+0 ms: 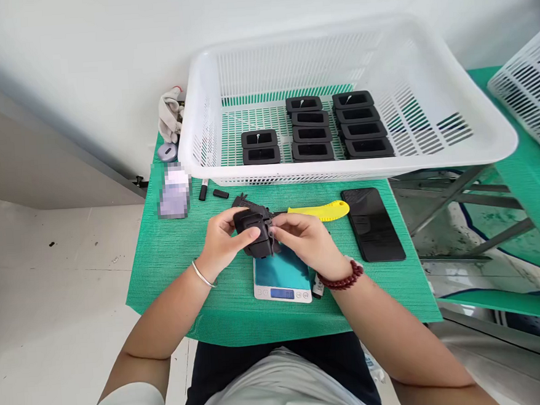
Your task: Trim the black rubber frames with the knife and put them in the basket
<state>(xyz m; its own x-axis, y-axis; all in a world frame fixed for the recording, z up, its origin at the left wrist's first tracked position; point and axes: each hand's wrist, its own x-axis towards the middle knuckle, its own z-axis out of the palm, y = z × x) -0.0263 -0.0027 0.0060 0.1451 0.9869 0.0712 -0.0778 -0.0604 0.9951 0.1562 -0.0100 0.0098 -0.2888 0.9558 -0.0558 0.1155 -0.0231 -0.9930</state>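
Black plastic part [255, 231] sits clamped between your hands: your left hand [218, 243] grips its left side, your right hand [307, 240] pinches its right edge. Just under them lies a scale [279, 276]; a yellow cutter [319, 211] lies just beyond your right hand.

You sit at a small table [185, 245] topped with green mesh matting, pushed up against a plain white wall [80, 68]. To your left a wide grey band [26, 151] runs slantwise along the foot of that wall. Below it the floor [47, 255] is pale tile with a few dark specks. To your right stands a second green-topped table [528, 184]. Between the two, grey metal frame bars [455, 199] cross over stained, worn flooring. The light is bright and even, the shadows soft.
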